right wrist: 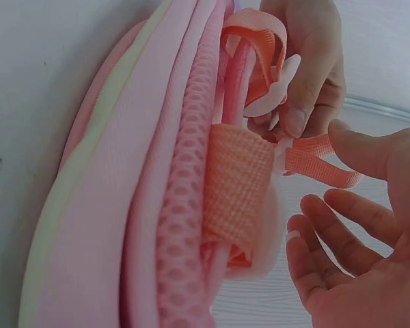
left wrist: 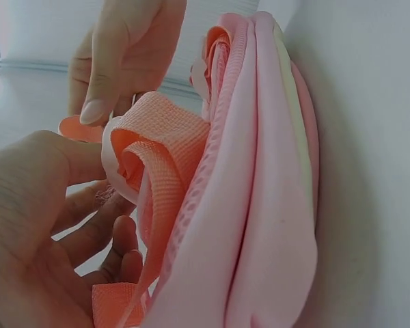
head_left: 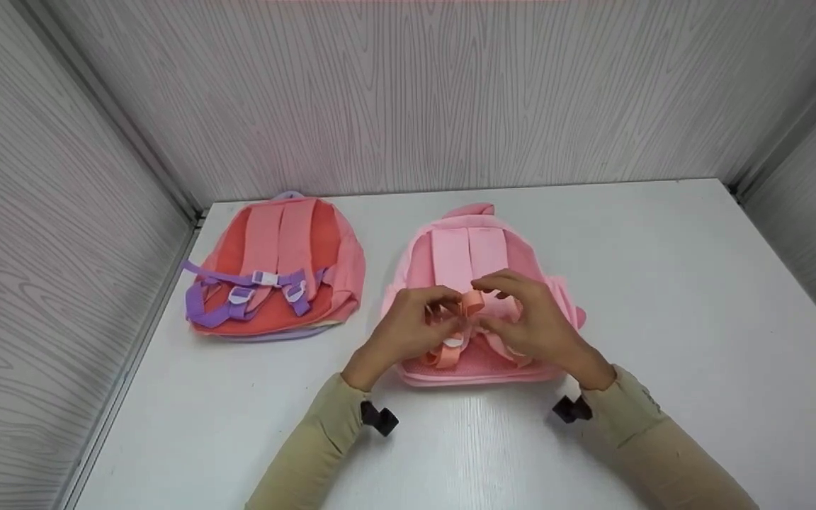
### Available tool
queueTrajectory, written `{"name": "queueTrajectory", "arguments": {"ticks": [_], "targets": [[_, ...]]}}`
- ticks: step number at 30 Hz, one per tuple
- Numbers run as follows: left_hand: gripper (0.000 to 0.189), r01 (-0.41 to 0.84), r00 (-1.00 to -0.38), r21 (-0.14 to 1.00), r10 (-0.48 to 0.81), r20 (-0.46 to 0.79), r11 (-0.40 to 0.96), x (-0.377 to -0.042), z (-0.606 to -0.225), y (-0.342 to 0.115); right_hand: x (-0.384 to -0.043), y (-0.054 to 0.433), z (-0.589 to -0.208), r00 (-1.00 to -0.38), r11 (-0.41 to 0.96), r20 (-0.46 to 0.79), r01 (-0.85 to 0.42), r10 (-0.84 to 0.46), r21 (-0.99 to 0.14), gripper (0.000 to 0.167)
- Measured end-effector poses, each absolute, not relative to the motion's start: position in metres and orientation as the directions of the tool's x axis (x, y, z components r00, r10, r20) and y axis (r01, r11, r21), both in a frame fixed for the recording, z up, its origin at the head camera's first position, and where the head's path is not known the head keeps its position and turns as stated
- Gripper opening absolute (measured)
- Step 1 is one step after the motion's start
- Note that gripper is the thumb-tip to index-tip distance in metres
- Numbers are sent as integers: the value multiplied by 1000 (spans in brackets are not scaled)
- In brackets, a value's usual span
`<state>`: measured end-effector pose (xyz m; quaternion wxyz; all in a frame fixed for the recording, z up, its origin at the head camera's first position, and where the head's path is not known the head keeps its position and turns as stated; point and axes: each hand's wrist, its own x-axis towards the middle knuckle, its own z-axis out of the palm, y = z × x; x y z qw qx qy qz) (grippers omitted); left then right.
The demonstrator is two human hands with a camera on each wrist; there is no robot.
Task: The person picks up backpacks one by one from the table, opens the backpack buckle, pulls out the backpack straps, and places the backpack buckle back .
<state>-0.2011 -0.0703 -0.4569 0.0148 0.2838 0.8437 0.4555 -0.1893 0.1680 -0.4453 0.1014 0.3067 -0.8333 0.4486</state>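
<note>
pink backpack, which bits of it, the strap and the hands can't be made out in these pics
Head view: the pink backpack's downward face, hidden by the rest of it.
Head view: part of the orange strap, covered by fingers of the left hand and blurred.
Left wrist view: the left hand's wrist, cut off by the left edge.
Right wrist view: the right hand's wrist, cut off by the right edge.

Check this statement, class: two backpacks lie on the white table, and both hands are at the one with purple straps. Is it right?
Not quite: the left hand and right hand are at the pink backpack with orange straps, as the head view shows. The rest is right.
</note>
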Motion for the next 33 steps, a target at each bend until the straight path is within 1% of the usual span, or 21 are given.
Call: {"name": "queueTrajectory", "arguments": {"ticks": [6, 13, 24, 33], "targets": [[23, 534, -807, 734, 513, 293, 420, -201, -459, -68, -190, 167, -447, -755, 364, 492, -646, -434, -671, 41], [22, 557, -797, 706, 520, 307, 437, -201, -460, -66, -190, 165, -449, -716, 313, 535, -686, -448, -657, 35], [22, 544, -807, 707, 512, 294, 452, -200, -460, -66, -192, 166, -450, -742, 301, 500, -651, -446, -697, 22], [20, 546, -803, 716, 517, 298, 435, -201, -461, -68, -192, 166, -448, -748, 302, 510, -648, -425, -699, 22]]}}
